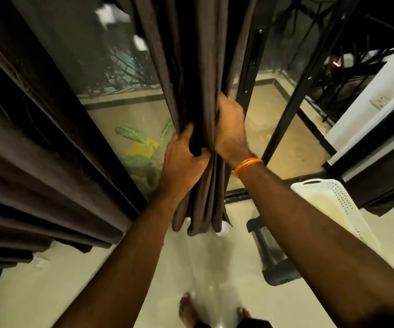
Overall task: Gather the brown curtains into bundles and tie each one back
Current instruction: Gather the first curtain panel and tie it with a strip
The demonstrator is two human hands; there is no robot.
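— Where is the task's cloth to be found?

— A brown curtain is seen hanging down the middle of the frame, bunched into narrow folds in front of a glass door. Its hem is held just above the pale floor.

— And how are the grips set?

— The left grip is clamped on the folds from the left, fingers dug into the cloth. The right grip is closed round the same bundle, just above and to the right. An orange thread band is worn at the right wrist.

— What else is shown?

— A second curtain is spread in wide folds across the left of the frame. A white perforated basket is seen at the right, with a dark object on the floor beside it. Green leaves are seen through the glass, and bare feet at the bottom centre.
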